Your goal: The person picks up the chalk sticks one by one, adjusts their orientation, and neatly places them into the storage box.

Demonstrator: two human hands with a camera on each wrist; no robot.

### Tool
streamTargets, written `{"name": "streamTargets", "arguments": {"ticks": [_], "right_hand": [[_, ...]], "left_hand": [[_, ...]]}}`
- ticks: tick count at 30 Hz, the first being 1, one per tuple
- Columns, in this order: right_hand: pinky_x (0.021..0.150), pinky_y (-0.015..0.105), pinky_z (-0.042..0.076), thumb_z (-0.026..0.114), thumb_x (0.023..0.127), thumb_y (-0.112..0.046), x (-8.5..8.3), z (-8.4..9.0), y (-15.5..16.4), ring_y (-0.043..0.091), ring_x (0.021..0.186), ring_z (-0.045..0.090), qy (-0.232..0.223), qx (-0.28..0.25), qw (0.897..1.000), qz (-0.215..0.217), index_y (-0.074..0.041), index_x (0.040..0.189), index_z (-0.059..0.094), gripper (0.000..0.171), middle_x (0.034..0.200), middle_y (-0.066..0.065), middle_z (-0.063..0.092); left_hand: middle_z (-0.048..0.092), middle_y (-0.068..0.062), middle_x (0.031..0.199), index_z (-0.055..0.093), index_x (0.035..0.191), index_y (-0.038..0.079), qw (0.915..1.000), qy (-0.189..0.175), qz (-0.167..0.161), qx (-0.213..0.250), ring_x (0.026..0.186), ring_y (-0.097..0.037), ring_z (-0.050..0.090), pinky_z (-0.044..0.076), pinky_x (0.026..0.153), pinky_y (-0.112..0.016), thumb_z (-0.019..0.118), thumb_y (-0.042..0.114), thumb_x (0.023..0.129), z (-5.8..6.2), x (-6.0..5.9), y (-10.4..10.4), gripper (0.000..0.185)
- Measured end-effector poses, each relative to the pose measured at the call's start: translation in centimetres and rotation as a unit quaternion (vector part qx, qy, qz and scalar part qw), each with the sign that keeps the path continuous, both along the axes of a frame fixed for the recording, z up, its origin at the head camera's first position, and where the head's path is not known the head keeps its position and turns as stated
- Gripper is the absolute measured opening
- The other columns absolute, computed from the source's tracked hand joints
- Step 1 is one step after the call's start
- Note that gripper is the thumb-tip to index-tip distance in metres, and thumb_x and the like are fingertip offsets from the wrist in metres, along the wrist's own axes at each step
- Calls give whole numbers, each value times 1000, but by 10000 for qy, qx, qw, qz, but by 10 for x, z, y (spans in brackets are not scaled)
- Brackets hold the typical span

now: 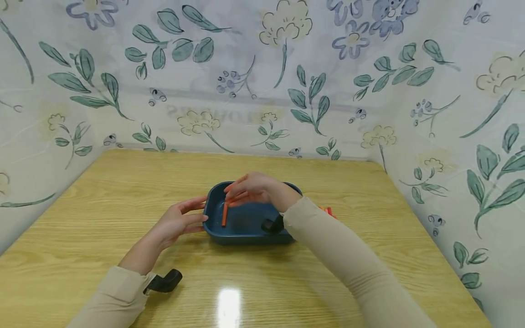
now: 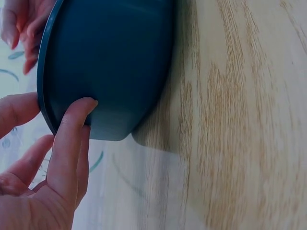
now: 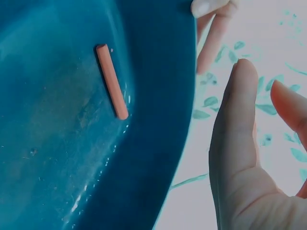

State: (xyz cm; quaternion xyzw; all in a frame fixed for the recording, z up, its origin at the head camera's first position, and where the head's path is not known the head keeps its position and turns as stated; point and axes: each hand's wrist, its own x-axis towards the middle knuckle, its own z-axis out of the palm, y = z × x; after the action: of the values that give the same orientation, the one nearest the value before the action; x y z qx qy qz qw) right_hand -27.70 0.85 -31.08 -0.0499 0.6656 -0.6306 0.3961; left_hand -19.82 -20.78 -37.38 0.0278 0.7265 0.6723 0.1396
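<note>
pale floral walls [image 1: 246, 41] behind and beside a glossy wood-grain table [image 1: 139, 191], white glare [image 1: 229, 306] on its near part

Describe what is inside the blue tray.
In the blue tray, one orange stick lies near the left end. The right arm hides much of the right end; anything covered there cannot be seen.
</note>
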Motion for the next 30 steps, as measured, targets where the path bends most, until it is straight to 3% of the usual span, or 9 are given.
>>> {"name": "streamTargets", "arguments": {"ticks": [12,23,30], "right_hand": [[86,41,51,57,88,6,27,-6,23,22,78,65,282,-184,9994,-93,11,125,51,38,113,30,58],[87,44,50,57,88,6,51,-13,51,24,81,66,660,-313,9971,-193,13,122,52,35,91,17,66],[81,41,54,56,89,4,69,-22,72,25,83,66,944,-441,9945,-112,16,121,49,35,88,13,66]], "left_hand": [[28,-29,139,27,144,-3,10000,-37,45,-24,88,-16,64,54,79,-36,61,3,88,1,2,1,66],[27,-29,139,27,144,-3,9999,-81,113,-84,88,-15,64,54,79,-36,61,3,88,1,0,2,66],[27,-29,139,27,144,-2,9999,-85,120,-89,88,-16,64,54,79,-37,61,3,88,1,0,4,66]]}}
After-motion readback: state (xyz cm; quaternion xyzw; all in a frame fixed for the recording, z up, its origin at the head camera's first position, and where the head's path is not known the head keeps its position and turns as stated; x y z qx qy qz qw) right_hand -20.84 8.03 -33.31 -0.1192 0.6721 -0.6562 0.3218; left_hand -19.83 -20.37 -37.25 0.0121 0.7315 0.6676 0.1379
